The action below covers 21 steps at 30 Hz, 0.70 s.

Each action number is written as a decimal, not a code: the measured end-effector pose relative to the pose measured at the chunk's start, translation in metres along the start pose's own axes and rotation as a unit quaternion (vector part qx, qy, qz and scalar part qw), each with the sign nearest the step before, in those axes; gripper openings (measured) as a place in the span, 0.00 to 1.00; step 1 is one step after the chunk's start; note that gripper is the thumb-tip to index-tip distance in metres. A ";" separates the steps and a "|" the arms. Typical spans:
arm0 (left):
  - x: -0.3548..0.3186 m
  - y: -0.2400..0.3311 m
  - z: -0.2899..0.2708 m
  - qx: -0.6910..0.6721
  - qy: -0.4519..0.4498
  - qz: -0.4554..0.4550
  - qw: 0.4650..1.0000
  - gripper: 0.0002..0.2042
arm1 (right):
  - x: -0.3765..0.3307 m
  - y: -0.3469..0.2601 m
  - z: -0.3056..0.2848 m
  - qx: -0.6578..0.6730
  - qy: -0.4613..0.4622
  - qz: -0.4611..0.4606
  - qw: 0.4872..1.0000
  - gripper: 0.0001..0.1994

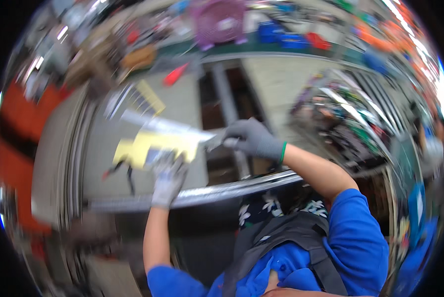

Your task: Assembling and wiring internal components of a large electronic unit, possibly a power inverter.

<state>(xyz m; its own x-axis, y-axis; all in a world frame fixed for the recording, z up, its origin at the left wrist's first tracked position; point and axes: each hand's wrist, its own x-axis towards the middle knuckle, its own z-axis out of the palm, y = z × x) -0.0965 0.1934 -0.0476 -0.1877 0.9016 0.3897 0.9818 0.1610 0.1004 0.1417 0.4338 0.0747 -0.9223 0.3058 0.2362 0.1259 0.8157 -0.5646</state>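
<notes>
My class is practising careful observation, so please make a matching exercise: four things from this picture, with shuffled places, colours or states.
1. Left hand
2. Right hand
3. Yellow piece
4. Red tapered item

A. Lies partly under a gloved hand
B. Wears a darker grey glove with green cuff edge
C. Lies apart from both hands
D. Wears a paler glove

Pairs: 1-D, 2-B, 3-A, 4-C
</notes>
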 end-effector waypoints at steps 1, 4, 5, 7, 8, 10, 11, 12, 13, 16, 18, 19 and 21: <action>0.000 -0.002 -0.002 -0.013 0.000 -0.005 1.000 0.24 | -0.031 -0.004 -0.034 -0.051 0.034 -0.012 0.998 0.06; 0.014 0.020 -0.007 0.072 0.058 0.013 0.996 0.28 | -0.114 0.001 -0.154 -0.155 0.244 0.113 0.950 0.09; 0.026 0.032 -0.012 0.101 0.074 0.017 0.992 0.30 | -0.132 0.009 -0.190 -0.145 0.311 0.179 0.922 0.10; 0.068 0.070 -0.014 0.009 0.023 -0.037 0.999 0.34 | -0.154 0.034 -0.250 -0.199 0.319 0.342 0.861 0.11; 0.096 0.096 -0.011 -0.035 0.026 -0.041 0.998 0.34 | -0.157 0.048 -0.263 -0.212 0.312 0.374 0.847 0.11; 0.166 0.152 -0.007 -0.129 0.171 0.064 0.975 0.31 | -0.152 0.073 -0.277 -0.233 0.302 0.421 0.823 0.11; 0.207 0.183 -0.006 -0.214 0.178 0.068 0.958 0.28 | -0.148 0.082 -0.279 -0.253 0.287 0.399 0.833 0.11; 0.243 0.214 -0.004 -0.261 0.208 0.089 0.939 0.25 | -0.144 0.088 -0.279 -0.258 0.275 0.378 0.845 0.12; 0.277 0.240 -0.006 -0.334 0.189 0.098 0.918 0.23 | -0.139 0.092 -0.277 -0.255 0.244 0.384 0.853 0.12; 0.364 0.303 -0.014 -0.459 0.061 0.072 0.884 0.25 | -0.131 0.091 -0.276 -0.252 0.211 0.403 0.854 0.13; 0.408 0.335 -0.017 -0.538 -0.042 0.043 0.841 0.22 | -0.130 0.087 -0.278 -0.238 0.202 0.399 0.862 0.13; 0.419 0.345 -0.016 -0.531 -0.063 0.054 0.844 0.22 | -0.129 0.085 -0.279 -0.238 0.193 0.401 0.863 0.13; 0.432 0.361 -0.014 -0.512 -0.125 0.061 0.847 0.21 | -0.128 0.086 -0.280 -0.241 0.187 0.392 0.868 0.13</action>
<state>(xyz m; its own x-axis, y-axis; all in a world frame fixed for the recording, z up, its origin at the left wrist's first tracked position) 0.1767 0.6360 0.1695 0.0515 0.9638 0.2616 0.4296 -0.2578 0.8654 0.3730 0.6020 0.2169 -0.3137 0.9238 0.2196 0.8819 0.3691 -0.2933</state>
